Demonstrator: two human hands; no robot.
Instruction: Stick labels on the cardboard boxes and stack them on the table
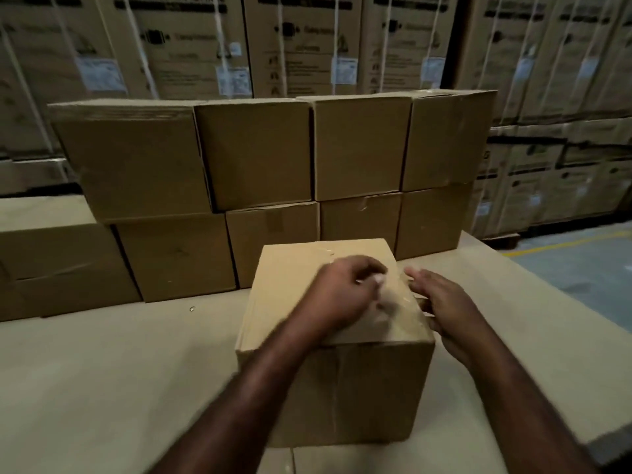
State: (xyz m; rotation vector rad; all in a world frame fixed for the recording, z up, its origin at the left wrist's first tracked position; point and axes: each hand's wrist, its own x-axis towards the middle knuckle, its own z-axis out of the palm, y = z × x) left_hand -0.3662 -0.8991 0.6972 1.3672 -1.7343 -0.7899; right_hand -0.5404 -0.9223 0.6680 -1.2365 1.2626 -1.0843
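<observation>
A brown cardboard box stands on the table right in front of me. My left hand lies on the box's top with curled fingers, blurred by motion, and seems to pinch something small and pale that I cannot make out. My right hand rests at the box's right top edge with fingers straight. A shiny clear patch lies on the lid between the two hands.
Behind the box, two rows of plain cardboard boxes form a wall across the table. A lower box sits at the left. Large printed cartons fill the background. Floor with a yellow line shows at right.
</observation>
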